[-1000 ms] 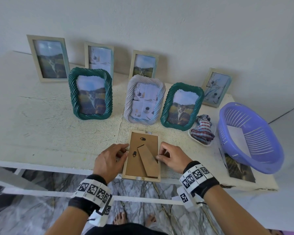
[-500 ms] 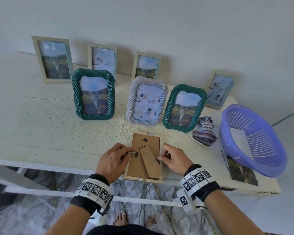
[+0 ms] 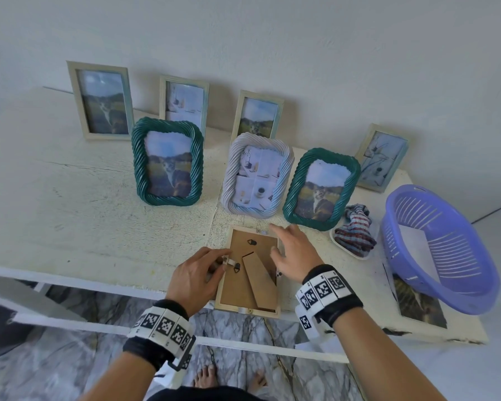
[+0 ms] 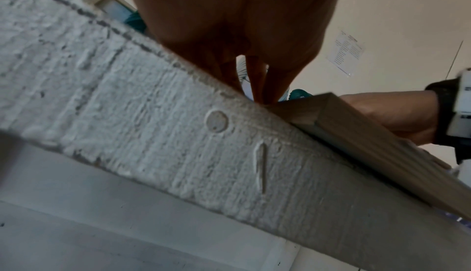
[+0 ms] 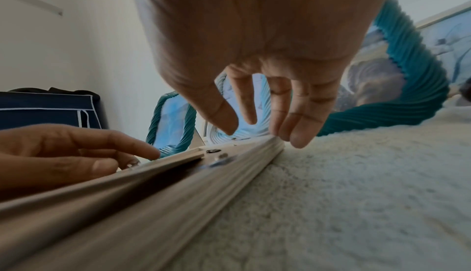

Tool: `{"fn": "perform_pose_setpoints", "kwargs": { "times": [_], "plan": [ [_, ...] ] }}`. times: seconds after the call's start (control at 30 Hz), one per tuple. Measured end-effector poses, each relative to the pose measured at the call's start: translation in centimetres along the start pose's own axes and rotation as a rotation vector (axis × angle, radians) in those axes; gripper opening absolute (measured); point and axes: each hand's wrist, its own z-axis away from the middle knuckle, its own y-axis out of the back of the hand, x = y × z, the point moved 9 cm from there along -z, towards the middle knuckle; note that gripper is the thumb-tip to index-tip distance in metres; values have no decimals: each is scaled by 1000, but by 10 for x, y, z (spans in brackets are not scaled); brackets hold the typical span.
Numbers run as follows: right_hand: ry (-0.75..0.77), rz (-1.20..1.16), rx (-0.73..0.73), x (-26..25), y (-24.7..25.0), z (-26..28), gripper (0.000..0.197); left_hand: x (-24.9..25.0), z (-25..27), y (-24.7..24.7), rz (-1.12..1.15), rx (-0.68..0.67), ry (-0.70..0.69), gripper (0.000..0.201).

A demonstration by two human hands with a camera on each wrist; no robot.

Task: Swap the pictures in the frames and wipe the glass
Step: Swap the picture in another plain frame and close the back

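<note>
The loose photo (image 3: 417,299) at four o'clock lies half hidden under the purple basket (image 3: 451,273); its picture is unclear.

No text can be read: the print on the wall sheet (image 4: 346,53) is too small.

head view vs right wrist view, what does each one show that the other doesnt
Only the head view shows the purple basket, the striped cloth, the four flat frames by the wall and the brown backing board with its stand.

Only the right wrist view shows the right hand's palm with fingers spread, hovering, and a dark blue fabric box.

Both show the face-down frame, the left hand at its edge, and green rope frames behind.
</note>
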Motion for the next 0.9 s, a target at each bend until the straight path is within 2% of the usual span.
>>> {"fn": "perform_pose_setpoints", "kwargs": {
  "times": [0.37, 0.67, 0.9],
  "plan": [
    [-58, 39, -87, -8, -13, 0, 55, -2, 0, -2, 5, 2, 11, 25],
    [-52, -73, -41, -7, -13, 8, 52, -2, -2, -2, 18, -3, 3, 33],
    [-53, -168, -21, -6, -12, 12, 54, -4, -3, -2, 17, -18, 11, 26]
  ]
}}
